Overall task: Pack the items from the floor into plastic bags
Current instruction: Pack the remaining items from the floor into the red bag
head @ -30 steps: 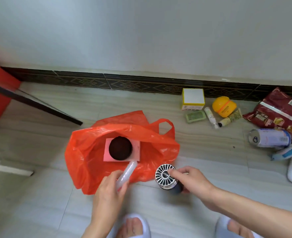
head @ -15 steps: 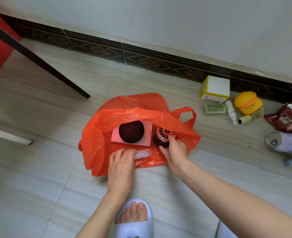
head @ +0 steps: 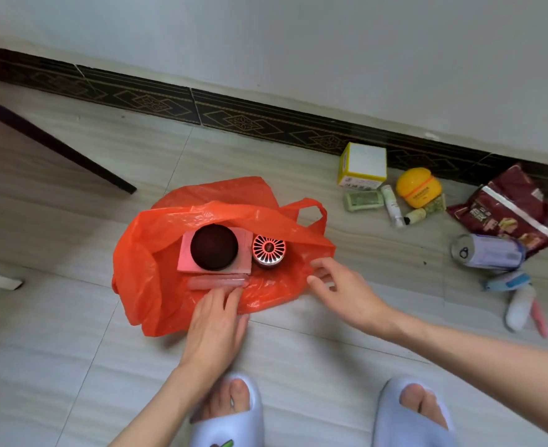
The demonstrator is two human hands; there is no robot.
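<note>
An orange plastic bag (head: 146, 272) lies open on the tiled floor. Inside it sit a pink box (head: 185, 256) with a dark round lid (head: 214, 246), a small round fan (head: 268, 250) and a clear tube (head: 216, 282). My left hand (head: 216, 324) lies flat at the bag's near edge, fingertips by the tube. My right hand (head: 337, 285) hovers with relaxed fingers just right of the bag, holding nothing. To the right on the floor are a white and yellow box (head: 363, 164), a yellow jar (head: 418, 187), a green packet (head: 363, 200), a red snack bag (head: 511, 208) and a can (head: 485, 251).
Small tubes (head: 392, 204) lie beside the yellow jar, and a white bottle (head: 519, 306) with a pink stick lies further right. A dark table leg (head: 56, 146) slants in from the left. The wall's dark skirting (head: 234, 117) runs behind. My slippered feet (head: 234, 411) are at the bottom.
Both hands have let go: the fan now stands in the bag beside the pink box and the tube lies in front of it. My right hand has drawn back to the right.
</note>
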